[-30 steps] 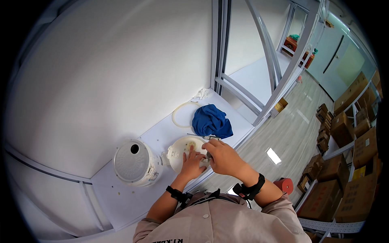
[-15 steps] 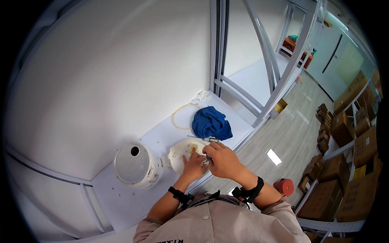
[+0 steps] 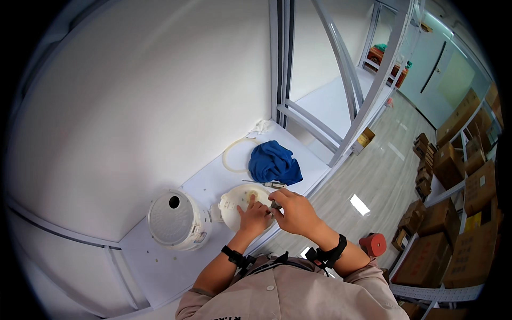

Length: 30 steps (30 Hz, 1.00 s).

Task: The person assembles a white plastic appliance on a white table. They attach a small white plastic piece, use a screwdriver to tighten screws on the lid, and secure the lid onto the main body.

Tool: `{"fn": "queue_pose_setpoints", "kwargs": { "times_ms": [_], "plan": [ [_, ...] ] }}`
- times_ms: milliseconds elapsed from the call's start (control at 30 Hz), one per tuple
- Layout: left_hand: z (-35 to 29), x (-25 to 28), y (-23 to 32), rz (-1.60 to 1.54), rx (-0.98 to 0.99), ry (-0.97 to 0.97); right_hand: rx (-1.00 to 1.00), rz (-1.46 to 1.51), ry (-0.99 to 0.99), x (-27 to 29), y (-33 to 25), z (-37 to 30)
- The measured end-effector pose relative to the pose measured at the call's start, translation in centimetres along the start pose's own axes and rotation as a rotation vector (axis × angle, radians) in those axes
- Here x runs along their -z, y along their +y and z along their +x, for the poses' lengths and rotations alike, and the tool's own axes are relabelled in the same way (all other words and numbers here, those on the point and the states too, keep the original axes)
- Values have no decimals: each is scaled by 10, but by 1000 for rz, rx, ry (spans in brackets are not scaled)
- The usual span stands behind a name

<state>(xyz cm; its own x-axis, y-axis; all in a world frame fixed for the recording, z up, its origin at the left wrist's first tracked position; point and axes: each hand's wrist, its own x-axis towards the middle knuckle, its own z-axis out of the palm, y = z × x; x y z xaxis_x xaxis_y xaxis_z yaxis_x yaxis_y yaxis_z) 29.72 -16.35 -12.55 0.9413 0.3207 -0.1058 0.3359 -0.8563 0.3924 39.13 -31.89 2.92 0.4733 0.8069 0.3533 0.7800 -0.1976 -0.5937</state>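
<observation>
My left hand (image 3: 256, 216) rests over a round cream-white lid-like part (image 3: 230, 217), with some fingers spread across it. One fingertip touches a yellowish patch (image 3: 250, 195) near its middle. The thumb side of this hand bends in toward the right hand, pinched around something too small to name. My right hand (image 3: 294, 212) curls closed beside it, over the part's right edge. A small grey piece (image 3: 275, 204) shows at its fingers; the rest is hidden in the grip. Just beyond the part lies a thin-shafted tool with a pale handle (image 3: 276, 185).
A white bucket-shaped housing (image 3: 169, 220) with a dark hole on top stands left. Behind lie a blue cloth (image 3: 273, 162), a pale hose loop (image 3: 226, 160) and white crumpled tissue (image 3: 261, 127). A frame post (image 3: 281, 58) rises beyond. A red stool (image 3: 377, 245) and carton shelves (image 3: 453, 229) stand right.
The view has shifted slightly, so the bench things appear a little farther left. Both hands stay together at the round part; the small grey piece at my right fingers has turned slightly.
</observation>
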Motion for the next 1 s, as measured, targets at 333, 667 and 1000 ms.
{"fn": "queue_pose_setpoints", "kwargs": {
  "times_ms": [333,667,1000],
  "plan": [
    [0,4,5,15,-24,38,-37,45,120,22,-4,-1],
    [-3,-4,0,-45,23,171,-61,100,177,25,4,-9],
    [-24,21,-23,-150,-127,413,-63,118,159,13,15,-16]
  ]
}}
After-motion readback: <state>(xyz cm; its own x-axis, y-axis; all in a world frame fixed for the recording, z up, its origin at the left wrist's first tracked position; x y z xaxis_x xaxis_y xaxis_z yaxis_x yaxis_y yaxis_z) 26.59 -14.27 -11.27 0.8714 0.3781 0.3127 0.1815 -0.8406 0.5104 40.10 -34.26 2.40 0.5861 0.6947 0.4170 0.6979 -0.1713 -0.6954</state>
